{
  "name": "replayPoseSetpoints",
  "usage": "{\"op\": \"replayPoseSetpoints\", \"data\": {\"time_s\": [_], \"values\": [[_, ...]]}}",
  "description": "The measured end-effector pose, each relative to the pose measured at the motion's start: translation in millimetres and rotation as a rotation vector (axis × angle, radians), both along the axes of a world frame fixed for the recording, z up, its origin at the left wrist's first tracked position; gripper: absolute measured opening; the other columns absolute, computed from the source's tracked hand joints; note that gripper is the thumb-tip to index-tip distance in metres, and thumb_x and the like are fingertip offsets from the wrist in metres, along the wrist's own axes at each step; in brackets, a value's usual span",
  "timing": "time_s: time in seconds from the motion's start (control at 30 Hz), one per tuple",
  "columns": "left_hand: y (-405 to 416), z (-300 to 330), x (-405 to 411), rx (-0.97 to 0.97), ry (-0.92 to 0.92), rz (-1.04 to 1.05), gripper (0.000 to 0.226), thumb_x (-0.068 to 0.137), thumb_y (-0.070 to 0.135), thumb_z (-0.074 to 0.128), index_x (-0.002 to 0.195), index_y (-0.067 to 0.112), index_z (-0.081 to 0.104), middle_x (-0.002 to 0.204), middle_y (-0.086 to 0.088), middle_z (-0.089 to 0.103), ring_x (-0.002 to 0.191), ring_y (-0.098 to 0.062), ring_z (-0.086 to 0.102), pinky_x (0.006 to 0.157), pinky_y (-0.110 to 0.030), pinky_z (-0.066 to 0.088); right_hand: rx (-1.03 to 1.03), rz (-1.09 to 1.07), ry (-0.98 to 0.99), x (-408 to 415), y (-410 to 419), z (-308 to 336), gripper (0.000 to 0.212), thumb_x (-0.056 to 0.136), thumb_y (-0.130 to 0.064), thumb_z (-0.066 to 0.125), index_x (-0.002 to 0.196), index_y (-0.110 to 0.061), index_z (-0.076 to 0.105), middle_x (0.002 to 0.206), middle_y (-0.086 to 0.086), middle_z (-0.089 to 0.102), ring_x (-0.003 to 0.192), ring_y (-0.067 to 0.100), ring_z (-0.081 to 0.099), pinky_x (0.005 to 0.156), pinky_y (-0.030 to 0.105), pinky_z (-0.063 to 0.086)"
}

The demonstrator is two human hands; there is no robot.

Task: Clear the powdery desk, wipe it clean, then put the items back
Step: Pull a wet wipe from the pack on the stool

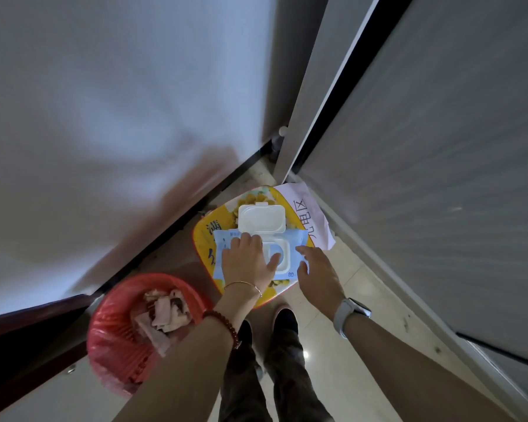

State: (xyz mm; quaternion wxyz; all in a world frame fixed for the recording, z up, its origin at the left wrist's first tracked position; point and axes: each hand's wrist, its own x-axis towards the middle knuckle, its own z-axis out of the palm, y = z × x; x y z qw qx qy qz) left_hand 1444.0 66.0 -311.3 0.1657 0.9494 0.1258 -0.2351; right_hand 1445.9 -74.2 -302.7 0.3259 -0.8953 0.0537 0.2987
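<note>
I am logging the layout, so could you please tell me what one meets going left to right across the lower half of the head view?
Red bin → left hand on the wipes pack → right hand → smartwatch.

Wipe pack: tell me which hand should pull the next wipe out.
Probably the right hand: it hovers open beside the wipe pack, whose lid is flipped up, while the left hand presses flat on the pack.

Person, bare forearms: left wrist wearing thin gold bangle (244,284), dark red bead bracelet (224,325) behind it; right wrist wearing white-strapped smartwatch (349,315); dark trousers (275,376).
</note>
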Motion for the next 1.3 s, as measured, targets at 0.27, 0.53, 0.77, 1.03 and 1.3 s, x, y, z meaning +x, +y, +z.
{"op": "replayPoseSetpoints", "data": {"time_s": [0.27, 0.53, 0.77, 1.03, 1.3], "values": [[16.9, -25.6, -5.6, -0.109, -0.087, 0.185, 0.019, 0.082, 0.017, 0.055, 0.090, 0.002, 0.064, 0.102, -0.018, 0.058, 0.098, -0.036, 0.050, 0.082, -0.042, 0.041, -0.077, 0.226, -0.152, 8.7, 6.2, -20.3, 0.030, 0.090, -0.005, 0.044, 0.118, -0.008, 0.055, 0.119, 0.012, 0.056, 0.116, 0.028, 0.046, 0.098, 0.035, 0.039], [44.8, -41.1, -15.1, -0.324, -0.079, 0.451, 0.017, 0.085, 0.016, 0.058, 0.074, 0.006, 0.049, 0.102, -0.018, 0.057, 0.091, -0.031, 0.052, 0.069, -0.031, 0.035, -0.166, 0.500, -0.142, 14.8, 44.8, -40.4, 0.024, 0.094, -0.020, 0.043, 0.114, -0.014, 0.056, 0.118, 0.007, 0.055, 0.112, 0.025, 0.045, 0.088, 0.038, 0.041], [50.6, -47.4, -19.6, -0.376, -0.052, 0.535, 0.016, 0.085, 0.022, 0.059, 0.081, 0.007, 0.056, 0.097, -0.014, 0.066, 0.089, -0.032, 0.059, 0.070, -0.033, 0.040, -0.613, 0.756, -0.322, 15.4, 61.8, -40.2, 0.015, 0.065, -0.030, 0.075, 0.064, -0.027, 0.060, 0.063, -0.009, 0.059, 0.061, 0.011, 0.057, 0.051, 0.023, 0.042], [52.2, -48.0, -23.0, -0.378, -0.038, 0.552, 0.020, 0.085, 0.028, 0.057, 0.090, 0.009, 0.060, 0.094, -0.011, 0.067, 0.090, -0.029, 0.059, 0.073, -0.035, 0.045, -0.662, 0.806, -0.387, 14.6, 68.6, -40.5, 0.015, 0.058, -0.022, 0.070, 0.064, -0.024, 0.058, 0.062, -0.007, 0.058, 0.060, 0.011, 0.055, 0.054, 0.024, 0.044], [49.2, -49.7, -21.8, -0.342, -0.030, 0.550, 0.017, 0.086, 0.029, 0.054, 0.084, 0.013, 0.056, 0.087, -0.007, 0.064, 0.081, -0.026, 0.056, 0.066, -0.032, 0.039, -0.163, 0.549, -0.194, 26.2, 48.7, -41.4, 0.010, 0.090, 0.000, 0.041, 0.097, -0.003, 0.048, 0.104, 0.016, 0.050, 0.092, 0.028, 0.043, 0.070, 0.035, 0.034]]}}
